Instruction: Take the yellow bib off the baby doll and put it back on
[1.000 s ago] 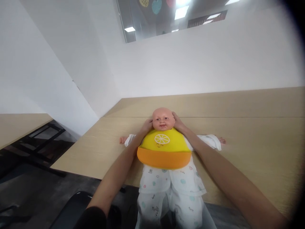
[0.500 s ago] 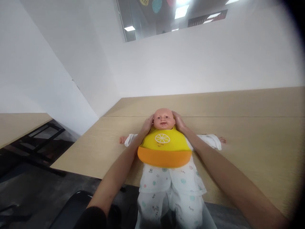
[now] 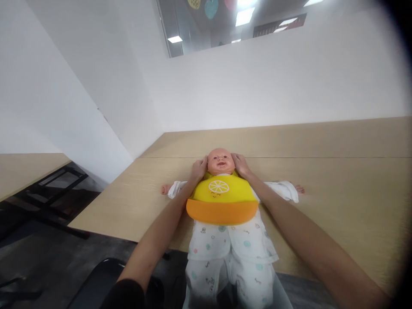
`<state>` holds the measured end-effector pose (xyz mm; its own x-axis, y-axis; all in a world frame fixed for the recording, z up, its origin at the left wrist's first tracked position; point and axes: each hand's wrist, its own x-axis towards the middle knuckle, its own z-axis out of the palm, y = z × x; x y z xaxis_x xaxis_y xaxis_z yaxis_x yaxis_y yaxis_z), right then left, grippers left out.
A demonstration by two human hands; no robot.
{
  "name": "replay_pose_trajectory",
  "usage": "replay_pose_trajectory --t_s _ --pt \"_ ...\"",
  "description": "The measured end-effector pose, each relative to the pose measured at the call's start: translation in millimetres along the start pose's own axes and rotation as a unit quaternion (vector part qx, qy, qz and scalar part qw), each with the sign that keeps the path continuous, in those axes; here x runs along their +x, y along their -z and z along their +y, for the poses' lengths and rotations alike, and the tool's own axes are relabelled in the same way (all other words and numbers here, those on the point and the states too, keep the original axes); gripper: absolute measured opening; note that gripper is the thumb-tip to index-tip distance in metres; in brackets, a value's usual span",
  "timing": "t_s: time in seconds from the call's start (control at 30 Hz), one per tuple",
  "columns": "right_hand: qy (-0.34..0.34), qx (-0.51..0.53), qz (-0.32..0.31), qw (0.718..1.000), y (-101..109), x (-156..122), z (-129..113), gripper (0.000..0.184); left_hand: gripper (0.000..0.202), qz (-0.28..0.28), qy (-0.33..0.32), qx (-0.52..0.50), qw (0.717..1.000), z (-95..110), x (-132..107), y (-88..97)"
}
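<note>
Both hands cup the bald head of a plastic baby doll point(image 3: 220, 162) lying face-up on a pale wood-grain table point(image 3: 337, 189): the left hand point(image 3: 198, 168) pressed flat against one side of the head, fingers together, the right hand point(image 3: 240, 165) against the other. Across the doll's chest sits a yellow silicone bib with an orange catch pocket point(image 3: 222, 201). White patterned pyjamas point(image 3: 229, 249) cover its body, the legs hanging over the table's near edge.
</note>
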<state>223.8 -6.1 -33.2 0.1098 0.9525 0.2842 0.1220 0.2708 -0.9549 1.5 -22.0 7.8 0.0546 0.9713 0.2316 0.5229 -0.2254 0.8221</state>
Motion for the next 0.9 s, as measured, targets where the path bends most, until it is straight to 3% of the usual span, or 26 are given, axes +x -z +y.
replay_pose_trajectory --t_s 0.3,0.57,0.77,0.9 --pt "-0.008 -0.051 0.019 0.999 0.5 -0.4 0.2 0.041 0.061 0.003 0.015 0.003 1.000 4.1 -2.5 2.4" --pt "-0.008 -0.078 0.040 0.996 0.7 -9.6 -13.3 0.039 0.055 0.027 0.008 -0.005 1.000 4.0 -0.6 8.0" --pt "0.042 -0.072 0.053 0.995 0.9 -12.9 -21.7 0.045 0.043 0.044 0.052 -0.128 0.989 -8.7 3.3 6.3" --pt "0.068 -0.028 0.096 0.993 4.1 -17.5 -30.7 0.046 0.042 0.070 0.120 -0.270 0.953 -15.8 7.5 6.7"
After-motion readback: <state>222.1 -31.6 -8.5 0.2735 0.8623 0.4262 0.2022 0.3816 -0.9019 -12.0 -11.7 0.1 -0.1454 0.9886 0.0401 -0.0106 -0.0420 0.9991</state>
